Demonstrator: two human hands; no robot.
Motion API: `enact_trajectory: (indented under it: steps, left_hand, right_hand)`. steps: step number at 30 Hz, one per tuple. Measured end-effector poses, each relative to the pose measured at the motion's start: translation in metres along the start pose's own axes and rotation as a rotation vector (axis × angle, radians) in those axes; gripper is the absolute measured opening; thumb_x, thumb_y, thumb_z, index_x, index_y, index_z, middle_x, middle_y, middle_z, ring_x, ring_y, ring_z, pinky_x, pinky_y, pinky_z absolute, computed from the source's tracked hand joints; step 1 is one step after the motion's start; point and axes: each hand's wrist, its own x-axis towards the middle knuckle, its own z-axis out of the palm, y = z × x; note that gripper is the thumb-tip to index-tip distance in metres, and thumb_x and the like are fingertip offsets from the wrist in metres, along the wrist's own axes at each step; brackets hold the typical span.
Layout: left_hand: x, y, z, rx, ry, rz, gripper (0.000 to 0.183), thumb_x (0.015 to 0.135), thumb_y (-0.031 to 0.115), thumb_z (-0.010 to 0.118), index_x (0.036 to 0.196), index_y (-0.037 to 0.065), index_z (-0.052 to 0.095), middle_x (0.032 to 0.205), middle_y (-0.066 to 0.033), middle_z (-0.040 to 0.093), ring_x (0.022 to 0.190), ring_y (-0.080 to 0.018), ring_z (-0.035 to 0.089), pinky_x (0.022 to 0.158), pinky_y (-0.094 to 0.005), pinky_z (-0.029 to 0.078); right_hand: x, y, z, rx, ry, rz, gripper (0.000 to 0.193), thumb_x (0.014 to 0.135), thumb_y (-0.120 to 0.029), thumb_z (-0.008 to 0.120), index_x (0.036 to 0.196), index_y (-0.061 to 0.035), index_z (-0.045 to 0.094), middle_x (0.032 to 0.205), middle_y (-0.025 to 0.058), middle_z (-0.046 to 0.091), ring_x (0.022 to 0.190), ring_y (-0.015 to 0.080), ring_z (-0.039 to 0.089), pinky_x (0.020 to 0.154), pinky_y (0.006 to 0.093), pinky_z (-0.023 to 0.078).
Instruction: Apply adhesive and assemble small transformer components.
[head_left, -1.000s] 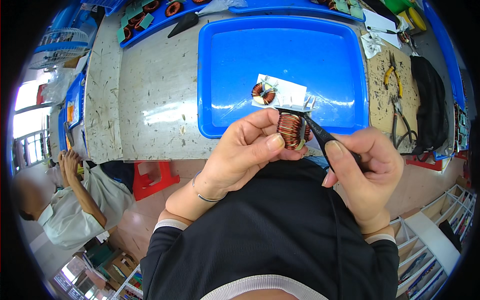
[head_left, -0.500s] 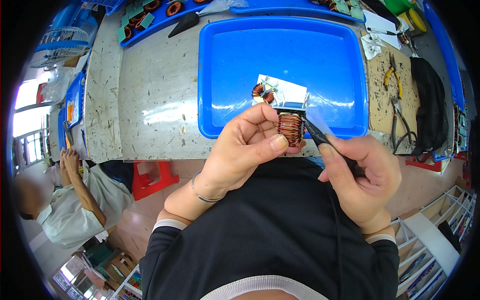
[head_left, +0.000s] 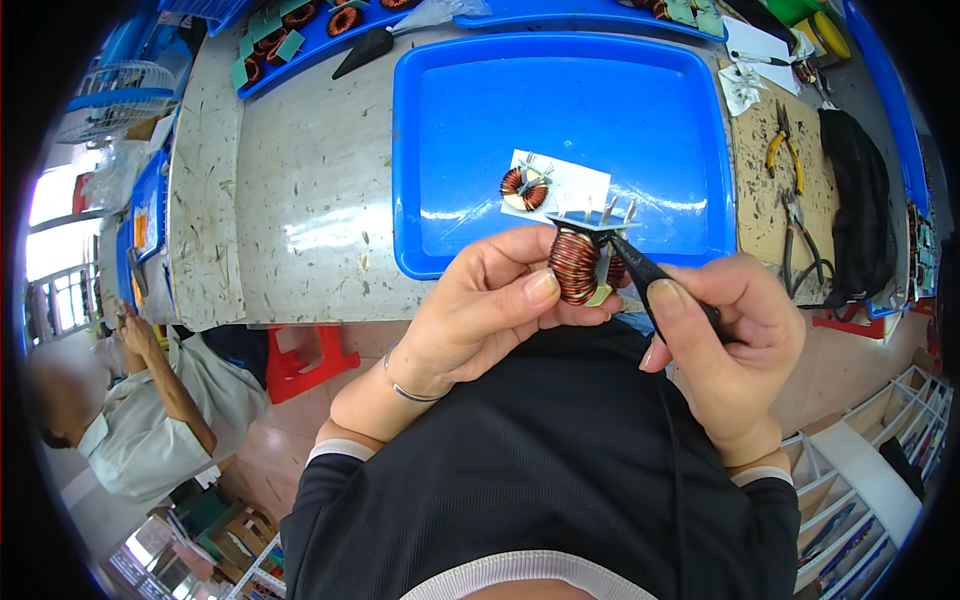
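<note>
My left hand (head_left: pixel 495 295) is closed on a copper-wound toroidal coil (head_left: pixel 574 266), pinching it between thumb and fingers over the near edge of a blue tray (head_left: pixel 420 240). A small board (head_left: pixel 597 222) with metal pins pointing up sits on top of the coil. My right hand (head_left: pixel 725 340) grips a black tapered tool (head_left: pixel 645 268), whose narrow tip reaches the coil just under the board. Part of the tool is hidden by my fingers. Beyond them in the tray, a second coil (head_left: pixel 524 188) with pins lies on a white card (head_left: pixel 580 183).
Pliers with yellow handles (head_left: pixel 784 150) and dark-handled pliers (head_left: pixel 795 245) lie on a brown board at the right, beside black cloth (head_left: pixel 855 210). At the back, a blue tray (head_left: pixel 330 45) holds several coils, near a black cone (head_left: pixel 365 52). Another person (head_left: pixel 160 400) sits at left.
The coil in my left hand has turned, so its open ring and a pale yellow-green part now show. The board on it has tilted; the black tool's tip stays close beneath it.
</note>
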Motion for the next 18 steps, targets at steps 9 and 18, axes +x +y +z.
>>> enact_trajectory:
  steps: [9, 18]
  left_hand:
    - [-0.0014, -0.0051, -0.0013, -0.001, -0.024, 0.140, 0.035, 0.083, 0.013, 0.054, 0.110, -0.007, 0.045, 0.108, -0.0159, 0.054, 0.101, -0.0244, 0.053, 0.090, -0.0390, 0.042]
    - [-0.0010, -0.0057, -0.0012, 0.016, -0.023, 0.143, 0.035, 0.082, 0.013, 0.055, 0.109, -0.006, 0.045, 0.108, -0.0166, 0.053, 0.099, -0.0247, 0.054, 0.089, -0.0381, 0.042]
  right_hand:
    - [-0.0005, 0.0004, -0.0016, -0.009, 0.013, 0.003, 0.009, 0.076, 0.006, 0.058, 0.084, 0.0080, 0.056, 0.073, 0.0091, 0.059, 0.055, 0.0065, 0.055, 0.044, 0.0160, 0.043]
    - [-0.0018, -0.0011, -0.0034, 0.032, 0.056, 0.045, 0.007, 0.077, 0.004, 0.057, 0.084, 0.0072, 0.055, 0.071, 0.0073, 0.057, 0.054, 0.0055, 0.053, 0.044, 0.0166, 0.043]
